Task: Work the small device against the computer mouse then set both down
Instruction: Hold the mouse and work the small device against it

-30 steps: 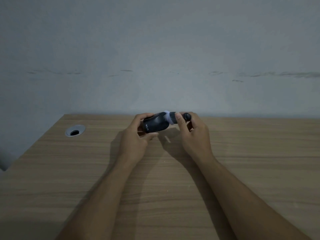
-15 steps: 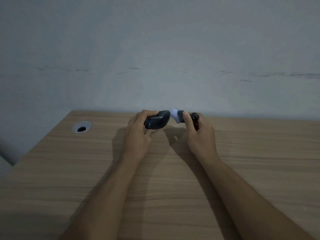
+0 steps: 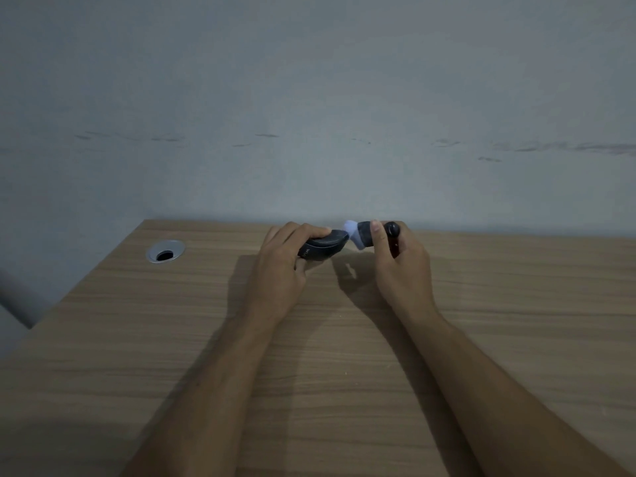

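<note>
My left hand (image 3: 280, 266) gripped the mouse (image 3: 325, 248) above the desk (image 3: 172, 339); my right hand (image 3: 401, 266), clamped on the device (image 3: 370, 235), had drawn its pale tip back to the mouse's nose, the working seemingly unfinished.

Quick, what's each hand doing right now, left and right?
Left hand: closed on the computer mouse, held off the desk.
Right hand: closed on the small device, pale tip at the mouse.

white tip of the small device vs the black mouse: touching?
Touching. In the head view the pale tip of the small dark device meets the front edge of the black computer mouse, with no gap visible between them.
</note>
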`<control>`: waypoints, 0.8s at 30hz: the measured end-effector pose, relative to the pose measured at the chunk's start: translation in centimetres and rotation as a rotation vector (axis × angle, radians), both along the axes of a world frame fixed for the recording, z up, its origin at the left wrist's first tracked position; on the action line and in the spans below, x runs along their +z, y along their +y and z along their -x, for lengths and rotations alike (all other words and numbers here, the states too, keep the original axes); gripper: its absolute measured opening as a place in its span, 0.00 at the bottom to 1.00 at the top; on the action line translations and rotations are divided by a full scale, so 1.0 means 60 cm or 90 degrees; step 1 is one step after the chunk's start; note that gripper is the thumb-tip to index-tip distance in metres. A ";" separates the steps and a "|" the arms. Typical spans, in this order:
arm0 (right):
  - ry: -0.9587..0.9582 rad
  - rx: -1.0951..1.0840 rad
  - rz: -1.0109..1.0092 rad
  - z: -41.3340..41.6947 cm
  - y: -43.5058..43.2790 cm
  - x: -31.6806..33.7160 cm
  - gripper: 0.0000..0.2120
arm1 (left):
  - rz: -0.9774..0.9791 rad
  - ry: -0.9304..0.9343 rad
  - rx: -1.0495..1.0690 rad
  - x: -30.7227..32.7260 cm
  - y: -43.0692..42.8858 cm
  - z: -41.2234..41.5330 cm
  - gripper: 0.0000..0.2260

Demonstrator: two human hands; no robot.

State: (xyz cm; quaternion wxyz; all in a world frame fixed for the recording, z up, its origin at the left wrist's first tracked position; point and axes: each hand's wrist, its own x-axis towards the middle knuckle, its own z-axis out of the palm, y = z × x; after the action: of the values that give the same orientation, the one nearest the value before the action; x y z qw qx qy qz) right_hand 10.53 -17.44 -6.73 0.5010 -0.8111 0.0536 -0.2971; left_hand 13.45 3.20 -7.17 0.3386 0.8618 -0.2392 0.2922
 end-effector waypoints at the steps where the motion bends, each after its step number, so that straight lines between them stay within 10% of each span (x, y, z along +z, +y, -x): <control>1: -0.013 0.015 -0.002 0.003 0.001 0.003 0.17 | -0.002 -0.001 0.000 0.000 -0.001 0.000 0.33; 24: -0.070 0.176 0.042 0.017 0.031 0.003 0.12 | 0.247 0.215 -0.007 0.007 -0.011 0.018 0.30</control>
State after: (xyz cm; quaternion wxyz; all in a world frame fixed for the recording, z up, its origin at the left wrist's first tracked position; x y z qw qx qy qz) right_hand 9.52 -15.61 -6.55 0.5122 -0.8093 -0.0964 -0.2709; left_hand 12.39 2.57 -6.78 0.5346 0.8158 -0.1237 0.1830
